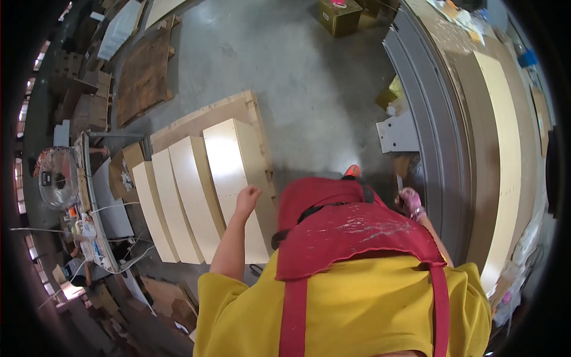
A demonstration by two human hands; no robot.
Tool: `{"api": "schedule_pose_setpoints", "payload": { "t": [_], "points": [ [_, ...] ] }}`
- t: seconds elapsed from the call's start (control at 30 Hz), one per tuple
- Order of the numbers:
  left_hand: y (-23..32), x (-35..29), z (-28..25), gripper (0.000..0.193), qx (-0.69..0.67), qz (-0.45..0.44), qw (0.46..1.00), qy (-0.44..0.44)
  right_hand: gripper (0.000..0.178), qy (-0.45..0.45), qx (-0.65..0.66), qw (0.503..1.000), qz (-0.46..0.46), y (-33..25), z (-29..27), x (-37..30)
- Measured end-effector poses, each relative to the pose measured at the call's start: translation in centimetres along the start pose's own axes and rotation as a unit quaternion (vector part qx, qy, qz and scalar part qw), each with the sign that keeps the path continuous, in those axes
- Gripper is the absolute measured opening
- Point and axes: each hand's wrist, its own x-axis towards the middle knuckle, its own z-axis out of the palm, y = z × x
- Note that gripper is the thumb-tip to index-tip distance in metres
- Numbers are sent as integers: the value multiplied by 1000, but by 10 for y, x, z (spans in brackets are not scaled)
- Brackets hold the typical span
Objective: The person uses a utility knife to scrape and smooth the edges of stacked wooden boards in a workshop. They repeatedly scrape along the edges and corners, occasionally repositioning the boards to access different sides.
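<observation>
My left hand hangs with its fingers curled together, nothing seen in them, over the nearest of several long cream boxes. These boxes stand side by side on a wooden pallet to my left. Low at my right side, my right hand looks covered by a pinkish, stained glove. Its fingers are bent, and a thin pale strip shows just beyond them; what they hold is too small to make out. Beside that hand is a stack of long grey metal panels.
A long cream board lies on a brown surface at the right. A grey metal bracket juts out ahead of my right hand. At the left are a fan, a cluttered table, an open carton and a brown wooden pallet.
</observation>
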Motion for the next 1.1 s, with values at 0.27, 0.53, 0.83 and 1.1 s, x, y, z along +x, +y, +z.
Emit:
{"api": "schedule_pose_setpoints", "payload": {
  "t": [0.27,0.53,0.83,1.1],
  "points": [
    [-41,-14,21,22,-162,-261,952,16,6,-8,-188,982,-3,-227,120,156],
    [-11,137,-94,25,-260,-272,925,55,12,-21,-216,974,59,-271,263,249],
    [38,271,-167,21,-323,-294,875,209,11,-121,-238,962,57,-406,384,419],
    [89,250,-39,21,-427,-410,788,171,6,-186,-392,898,72,-547,556,542]
  ]
}}
